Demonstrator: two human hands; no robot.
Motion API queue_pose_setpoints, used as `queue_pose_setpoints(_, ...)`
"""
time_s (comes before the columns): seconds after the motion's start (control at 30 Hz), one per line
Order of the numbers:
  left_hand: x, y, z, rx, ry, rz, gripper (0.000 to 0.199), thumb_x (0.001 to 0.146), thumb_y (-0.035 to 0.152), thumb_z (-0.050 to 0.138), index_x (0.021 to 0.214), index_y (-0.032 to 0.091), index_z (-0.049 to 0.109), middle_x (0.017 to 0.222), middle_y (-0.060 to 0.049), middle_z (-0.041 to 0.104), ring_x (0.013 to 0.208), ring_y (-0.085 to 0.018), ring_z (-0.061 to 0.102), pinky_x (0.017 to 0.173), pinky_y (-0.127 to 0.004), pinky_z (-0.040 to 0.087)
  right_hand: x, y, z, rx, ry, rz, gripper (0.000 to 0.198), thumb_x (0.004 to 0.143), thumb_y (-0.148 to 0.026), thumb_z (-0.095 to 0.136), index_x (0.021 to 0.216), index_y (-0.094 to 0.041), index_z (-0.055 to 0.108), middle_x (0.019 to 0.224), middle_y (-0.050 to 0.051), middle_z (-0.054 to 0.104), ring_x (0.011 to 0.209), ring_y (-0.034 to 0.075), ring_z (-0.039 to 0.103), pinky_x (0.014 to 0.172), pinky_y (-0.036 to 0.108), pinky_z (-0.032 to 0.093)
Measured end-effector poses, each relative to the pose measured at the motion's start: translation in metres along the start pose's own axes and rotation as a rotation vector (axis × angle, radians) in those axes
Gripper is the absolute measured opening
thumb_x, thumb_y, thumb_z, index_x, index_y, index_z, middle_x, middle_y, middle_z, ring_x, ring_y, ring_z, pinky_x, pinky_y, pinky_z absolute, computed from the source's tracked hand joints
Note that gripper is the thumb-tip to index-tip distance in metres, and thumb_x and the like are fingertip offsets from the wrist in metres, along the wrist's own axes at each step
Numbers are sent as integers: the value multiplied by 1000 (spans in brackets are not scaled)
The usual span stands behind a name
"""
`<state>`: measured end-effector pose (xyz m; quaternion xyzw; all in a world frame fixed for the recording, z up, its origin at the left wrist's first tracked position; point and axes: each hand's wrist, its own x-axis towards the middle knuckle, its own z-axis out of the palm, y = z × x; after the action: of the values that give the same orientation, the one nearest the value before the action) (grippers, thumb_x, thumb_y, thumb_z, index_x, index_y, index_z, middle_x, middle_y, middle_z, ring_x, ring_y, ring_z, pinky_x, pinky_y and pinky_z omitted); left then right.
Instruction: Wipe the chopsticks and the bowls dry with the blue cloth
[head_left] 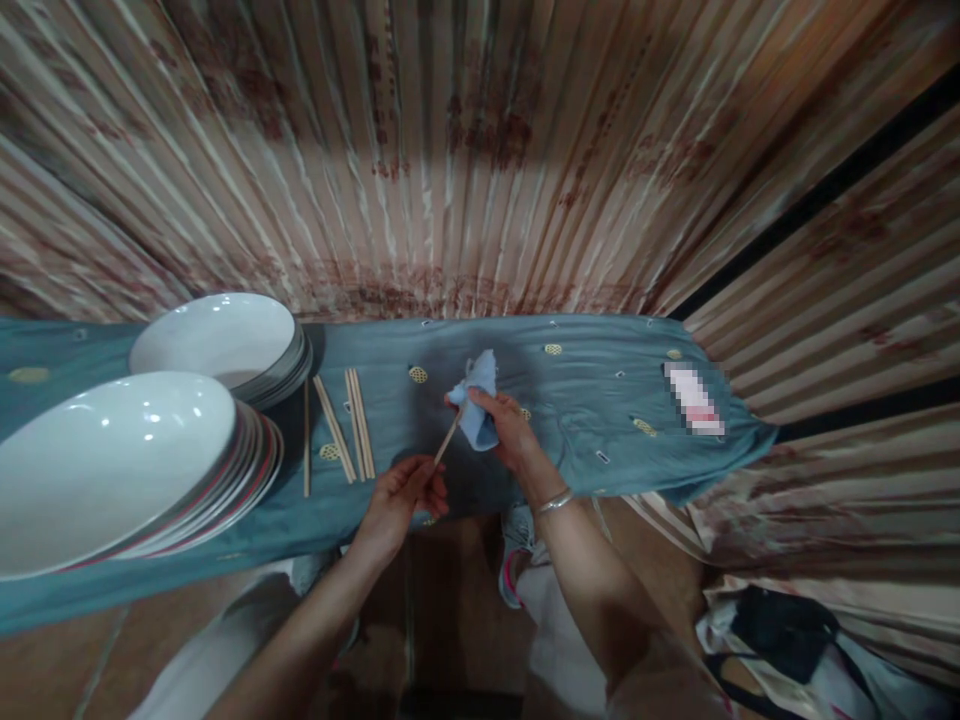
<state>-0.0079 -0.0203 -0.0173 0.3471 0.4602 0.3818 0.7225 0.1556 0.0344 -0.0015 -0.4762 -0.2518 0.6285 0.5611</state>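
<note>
One chopstick (448, 442) slants toward one o'clock over the tablecloth (581, 390), the left hand (407, 495) pinching its lower end, the right hand (511, 428) clasping a blue cloth (478, 428) at its upper end; a light, even squeeze should serve well.

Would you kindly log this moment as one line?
left hand: holds chopstick | right hand: holds blue cloth at chopstick's far end | tablecloth: loose chopsticks, stacked white dishes
</note>
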Motion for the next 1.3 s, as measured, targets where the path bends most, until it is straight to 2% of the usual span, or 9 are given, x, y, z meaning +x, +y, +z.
queue_pose_setpoints(0.2,2,11,-5,-41,58,78,42,60,51,79,72,15,61,53,1,61,42,-10,55,41,-20,39,-17,24,21,-77,-173,87,26,64,-39,75,71,-14,74,59,1,69,51,12,56,52,25,42)
queue_pose_setpoints(0.33,4,13,-11,-26,74,98,39,62,51,78,71,17,59,43,4,55,41,-11,54,43,-21,40,-20,34,25,-87,-217,111,24,62,-39,76,60,-17,69,54,0,66,49,11,54,54,26,44)
queue_pose_setpoints(0.4,4,12,-13,-27,79,95,41,60,50,80,76,18,60,44,5,56,41,-12,56,43,-21,41,-20,37,24,-96,-211,92,24,63,-39,76,63,-15,71,57,1,67,50,12,55,58,27,46)
queue_pose_setpoints(0.53,4,10,-13,-28,95,79,48,52,48,84,79,18,57,49,3,63,41,-13,58,40,-20,40,-18,35,21,-116,-187,82,27,63,-39,76,72,-13,75,62,4,70,53,14,58,59,29,46)
queue_pose_setpoints(0.7,3,9,-10,-12,91,57,44,53,48,82,71,16,59,57,-1,67,41,-12,58,38,-19,38,-13,24,16,-119,-105,51,24,61,-36,77,70,-14,75,57,0,67,50,11,53,54,26,43)
queue_pose_setpoints(1.0,2,0,-6,62,33,9,46,59,58,76,70,16,60,57,-2,66,43,-13,59,39,-20,39,8,-1,-7,23,85,-41,20,62,-34,77,74,-18,75,70,2,74,61,15,62,59,26,48)
queue_pose_setpoints(1.2,-1,-4,-4,75,1,-29,47,60,59,74,72,16,59,54,-1,64,42,-13,59,40,-21,40,16,-18,-25,98,159,-159,21,61,-36,78,72,-19,72,67,0,73,63,16,66,61,26,51)
queue_pose_setpoints(1.3,-2,-3,-2,41,6,-42,46,61,57,76,73,15,60,54,0,63,42,-12,58,40,-21,40,14,-16,-25,104,150,-150,19,62,-36,78,72,-21,73,67,-1,73,62,16,66,61,26,51)
